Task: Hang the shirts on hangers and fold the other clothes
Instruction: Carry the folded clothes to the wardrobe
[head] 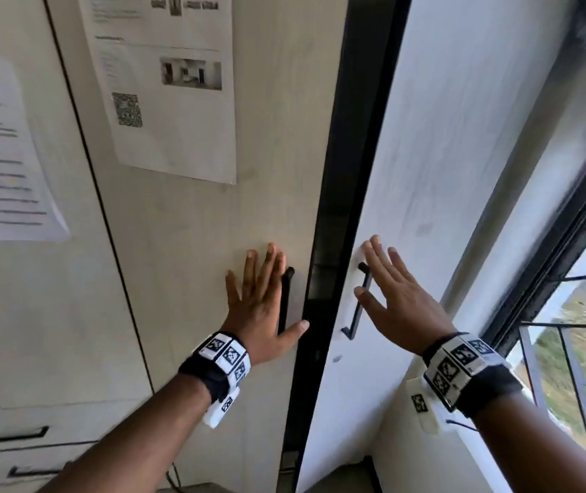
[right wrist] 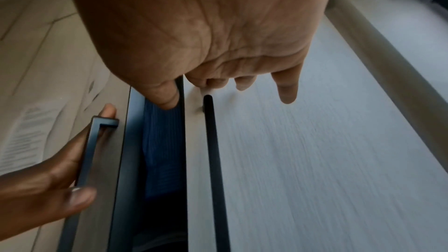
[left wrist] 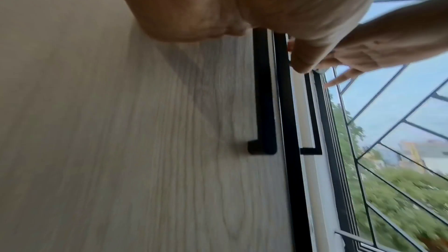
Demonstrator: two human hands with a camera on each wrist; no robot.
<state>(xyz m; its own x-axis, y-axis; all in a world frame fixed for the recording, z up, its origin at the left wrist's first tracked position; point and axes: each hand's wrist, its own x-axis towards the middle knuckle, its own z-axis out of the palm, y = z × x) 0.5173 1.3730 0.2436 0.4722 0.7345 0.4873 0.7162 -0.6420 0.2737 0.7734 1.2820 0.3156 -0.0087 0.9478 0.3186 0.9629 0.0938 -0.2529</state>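
Pale wooden wardrobe doors (head: 191,243) stand a little apart, their long black bar handles (head: 285,300) running up and down. Blue striped cloth (right wrist: 162,152) shows in the dark gap between them. Left hand (head: 261,304) and right hand (head: 396,300) lie flat beside the handles — fingers straight, each grip wide, holding nothing.

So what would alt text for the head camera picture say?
Two open hands, left and right, lie flat beside the black handles of two pale wardrobe doors, which stand slightly ajar with a dark gap between. Printed papers hang on the left door; a barred window is at right.
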